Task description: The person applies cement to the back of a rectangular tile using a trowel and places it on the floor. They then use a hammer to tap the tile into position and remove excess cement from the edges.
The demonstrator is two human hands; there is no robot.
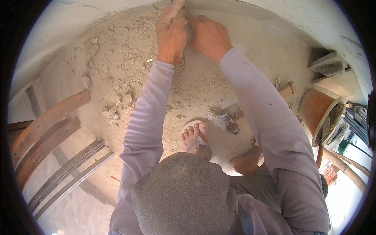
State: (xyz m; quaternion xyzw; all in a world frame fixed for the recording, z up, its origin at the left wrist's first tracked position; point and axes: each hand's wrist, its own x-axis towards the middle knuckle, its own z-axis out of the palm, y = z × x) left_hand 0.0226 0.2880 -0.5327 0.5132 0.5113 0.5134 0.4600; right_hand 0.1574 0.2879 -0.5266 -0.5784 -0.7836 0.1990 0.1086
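Note:
Both my hands are at the far edge of the floor, close to the base of the pale wall. My left hand has one finger stretched toward the wall and the others curled in. Beside it, my right hand is closed, its fingertips turned toward the left hand. Whatever lies between the fingers is hidden or too small to make out. Grey rubble and dust cover the floor to the left of my hands and below them.
Wooden boards and long bars lie at the left. Right of my sandalled foot is a dusty, lumpy object; a wooden piece shows beyond my forearm. An orange-brown bucket lies tipped at the right, below a grey channel-shaped piece.

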